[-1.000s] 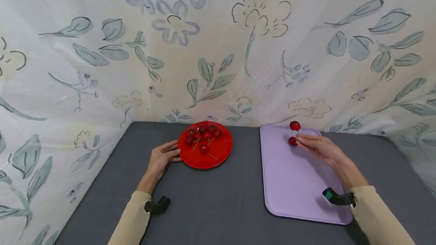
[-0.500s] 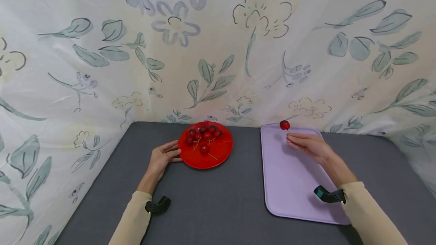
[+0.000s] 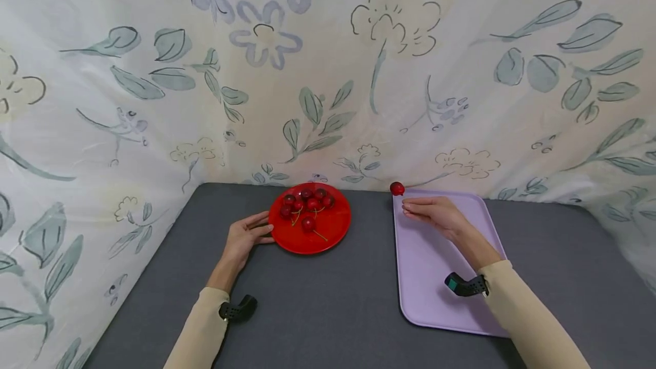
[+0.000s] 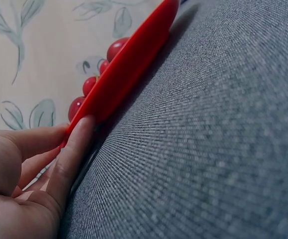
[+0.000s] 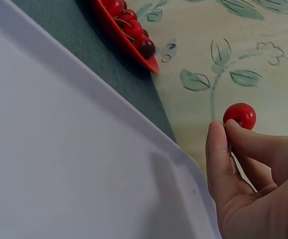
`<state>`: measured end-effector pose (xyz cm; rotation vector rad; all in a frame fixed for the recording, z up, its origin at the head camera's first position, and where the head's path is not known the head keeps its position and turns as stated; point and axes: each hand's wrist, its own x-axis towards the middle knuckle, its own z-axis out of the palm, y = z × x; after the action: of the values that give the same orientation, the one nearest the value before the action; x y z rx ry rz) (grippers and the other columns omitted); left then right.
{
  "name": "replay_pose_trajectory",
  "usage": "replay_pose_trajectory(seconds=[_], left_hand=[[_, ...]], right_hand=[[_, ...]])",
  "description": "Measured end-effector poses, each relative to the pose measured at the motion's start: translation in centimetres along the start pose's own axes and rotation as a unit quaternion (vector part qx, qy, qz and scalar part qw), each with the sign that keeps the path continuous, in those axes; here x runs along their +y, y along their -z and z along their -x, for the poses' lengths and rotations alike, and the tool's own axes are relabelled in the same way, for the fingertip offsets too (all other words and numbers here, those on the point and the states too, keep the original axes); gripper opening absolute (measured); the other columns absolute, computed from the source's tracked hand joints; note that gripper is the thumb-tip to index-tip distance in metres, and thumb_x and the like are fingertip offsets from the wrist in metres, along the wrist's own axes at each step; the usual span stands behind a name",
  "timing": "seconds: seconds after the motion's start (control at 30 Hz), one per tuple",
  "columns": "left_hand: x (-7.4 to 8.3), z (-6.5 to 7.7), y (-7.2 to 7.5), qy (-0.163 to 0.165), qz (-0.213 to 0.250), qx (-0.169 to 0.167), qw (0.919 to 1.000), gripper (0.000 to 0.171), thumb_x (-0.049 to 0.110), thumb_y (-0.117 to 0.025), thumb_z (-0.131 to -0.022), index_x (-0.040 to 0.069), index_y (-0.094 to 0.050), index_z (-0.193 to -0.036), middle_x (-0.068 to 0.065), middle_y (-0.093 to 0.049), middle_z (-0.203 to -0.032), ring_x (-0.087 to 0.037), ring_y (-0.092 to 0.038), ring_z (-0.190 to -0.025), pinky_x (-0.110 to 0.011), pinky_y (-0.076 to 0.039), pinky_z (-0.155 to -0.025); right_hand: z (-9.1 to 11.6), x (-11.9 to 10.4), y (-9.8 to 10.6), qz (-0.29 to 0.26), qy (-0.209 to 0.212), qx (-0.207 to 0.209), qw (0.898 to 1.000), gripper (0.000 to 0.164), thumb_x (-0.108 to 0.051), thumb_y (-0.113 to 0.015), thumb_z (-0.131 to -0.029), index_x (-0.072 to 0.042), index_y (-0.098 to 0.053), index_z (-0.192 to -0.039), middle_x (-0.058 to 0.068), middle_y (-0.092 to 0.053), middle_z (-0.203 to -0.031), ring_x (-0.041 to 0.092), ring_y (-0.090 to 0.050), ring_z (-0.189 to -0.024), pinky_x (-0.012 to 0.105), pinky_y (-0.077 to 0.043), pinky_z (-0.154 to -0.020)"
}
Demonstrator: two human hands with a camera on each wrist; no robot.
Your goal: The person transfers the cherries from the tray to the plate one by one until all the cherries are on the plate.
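Note:
In the head view, my right hand [image 3: 435,216] is above the back left part of the lilac tray [image 3: 435,289]. Thumb and fingertips pinch a red cherry [image 3: 397,188] near its stem, and the fruit sits just above the fingertips. The right wrist view shows this cherry [image 5: 240,116] up close, its stem mostly hidden by the fingers. On the left, my left hand [image 3: 245,244] grips the rim of a red plate [image 3: 292,241]. Several cherries [image 3: 310,204] lie clustered on the plate's far half, and one cherry with a long stem [image 3: 308,224] lies nearer its middle.
A dark grey cloth [image 3: 333,306] covers the table, with a strip of it between plate and tray. Behind rises a floral-patterned curtain [image 3: 328,61], close to the far edges of both. Black bands [image 3: 238,309] are worn on the wrists.
My right hand has moved left over the tray with the cherry. A second cherry, seen by its fingertips one second ago, is out of sight now. The left hand and plate have stayed put.

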<state>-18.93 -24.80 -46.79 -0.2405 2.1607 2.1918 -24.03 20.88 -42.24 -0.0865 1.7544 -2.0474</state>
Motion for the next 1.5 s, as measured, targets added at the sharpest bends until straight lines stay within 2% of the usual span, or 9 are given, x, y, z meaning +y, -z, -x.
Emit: replay_pose_trajectory(seconds=[0.17,0.23,0.4,0.6,0.77,1.0,1.27,1.5], left_hand=[[0.0,0.0,-0.1,0.004,0.002,-0.004,1.0000,0.046,-0.001,-0.063,-0.093,-0.003,-0.053,-0.138,-0.025,-0.055,-0.135,-0.016,-0.071,-0.090,-0.036,-0.061,-0.077],[0.0,0.0,-0.1,0.004,0.001,-0.007,1.0000,0.046,-0.001,-0.063,-0.093,-0.003,-0.052,-0.138,-0.025,-0.054,-0.136,-0.015,-0.070,-0.091,-0.036,-0.061,-0.077],[0.0,0.0,-0.1,0.007,-0.001,0.000,1.0000,0.045,0.000,-0.064,-0.093,-0.002,-0.054,-0.137,-0.023,-0.055,-0.135,-0.016,-0.071,-0.090,-0.037,-0.061,-0.076],[0.0,0.0,0.0,0.003,0.000,0.000,1.0000,0.045,-0.001,-0.063,-0.093,-0.002,-0.054,-0.137,-0.023,-0.056,-0.134,-0.017,-0.071,-0.090,-0.037,-0.061,-0.076],[-0.1,0.0,0.0,0.006,0.003,0.001,1.0000,0.045,-0.001,-0.064,-0.093,-0.002,-0.054,-0.137,-0.022,-0.056,-0.134,-0.017,-0.071,-0.091,-0.037,-0.061,-0.076],[0.0,-0.2,0.1,0.003,0.003,-0.002,1.0000,0.045,0.000,-0.065,-0.093,-0.002,-0.055,-0.136,-0.022,-0.057,-0.133,-0.017,-0.071,-0.091,-0.037,-0.061,-0.076],[0.2,-0.2,0.2,0.011,0.002,0.000,0.9999,0.046,0.000,-0.064,-0.093,-0.003,-0.053,-0.138,-0.023,-0.055,-0.136,-0.017,-0.071,-0.091,-0.037,-0.061,-0.076],[0.0,-0.2,0.0,0.004,0.000,-0.005,1.0000,0.046,0.001,-0.065,-0.093,-0.001,-0.054,-0.138,-0.022,-0.055,-0.136,-0.017,-0.071,-0.091,-0.037,-0.061,-0.076]], right_hand=[[-0.8,0.2,-1.7,0.041,-0.002,-0.002,0.999,0.040,0.004,-0.059,-0.095,0.020,-0.049,-0.130,0.011,-0.072,-0.108,0.011,-0.070,-0.091,0.032,-0.055,-0.090],[-1.0,0.3,-2.5,0.065,-0.001,0.000,0.998,0.045,0.002,-0.059,-0.095,0.023,-0.044,-0.132,0.013,-0.071,-0.108,0.010,-0.071,-0.088,0.033,-0.056,-0.089],[-2.1,1.0,-4.8,0.113,0.009,0.001,0.994,0.038,0.000,-0.061,-0.094,0.023,-0.052,-0.125,0.021,-0.071,-0.106,0.010,-0.071,-0.080,0.033,-0.058,-0.083],[-3.3,1.3,-7.4,0.141,0.015,0.010,0.990,0.032,0.000,-0.063,-0.094,0.019,-0.060,-0.119,0.028,-0.068,-0.107,0.012,-0.071,-0.078,0.036,-0.058,-0.082],[-4.1,1.4,-9.5,0.163,0.015,0.008,0.986,0.030,-0.002,-0.064,-0.094,0.016,-0.063,-0.117,0.027,-0.068,-0.109,0.016,-0.072,-0.079,0.036,-0.058,-0.081],[-5.1,1.6,-12.3,0.174,0.016,0.009,0.985,0.026,0.000,-0.066,-0.091,0.015,-0.067,-0.113,0.024,-0.071,-0.100,0.018,-0.072,-0.076,0.040,-0.059,-0.080],[-6.4,2.0,-14.6,0.234,0.021,0.028,0.972,0.021,0.000,-0.070,-0.088,0.010,-0.072,-0.106,0.019,-0.072,-0.095,0.015,-0.071,-0.069,0.027,-0.061,-0.069],[-7.2,2.4,-16.0,0.261,0.028,0.038,0.964,0.017,0.000,-0.073,-0.086,0.007,-0.074,-0.101,0.017,-0.073,-0.091,0.018,-0.072,-0.069,0.026,-0.061,-0.065]])
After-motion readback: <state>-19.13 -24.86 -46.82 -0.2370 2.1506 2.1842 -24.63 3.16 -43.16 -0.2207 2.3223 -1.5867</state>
